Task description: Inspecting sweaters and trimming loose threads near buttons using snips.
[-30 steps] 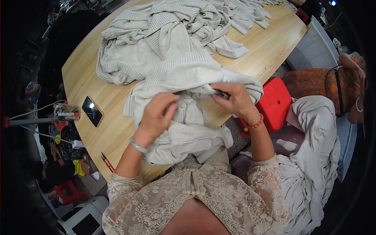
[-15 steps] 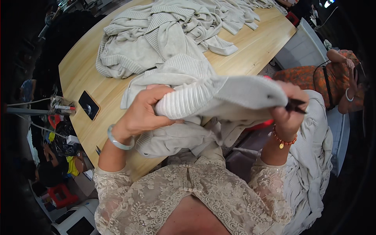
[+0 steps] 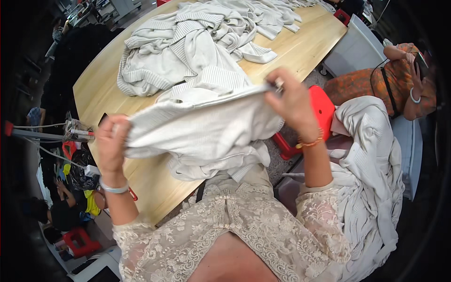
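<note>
A light grey knit cardigan (image 3: 211, 124) is stretched between my hands above the near side of the table. Closed around its left end is my left hand (image 3: 112, 141), with a pale bangle at the wrist. My right hand (image 3: 292, 101) pinches the upper right corner; a small dark and shiny object shows at its fingertips, too blurred to name. A ribbed band runs along the upper edge, with what looks like a buttonhole in it. The lower folds hang down over the table's near edge towards my lap.
Similar grey knitwear (image 3: 174, 51) lies heaped on the wooden table (image 3: 300, 44). More knit garments (image 3: 371, 155) drape at my right, beside a red stool (image 3: 322, 108). A person in orange patterned clothing (image 3: 357, 87) sits beyond. Cables and a metal arm (image 3: 42, 134) stand at the left.
My hands have moved apart, the left one outward and the right one up and inward. The cardigan, bunched before, is now spread between them. The red stool has come into fuller view.
</note>
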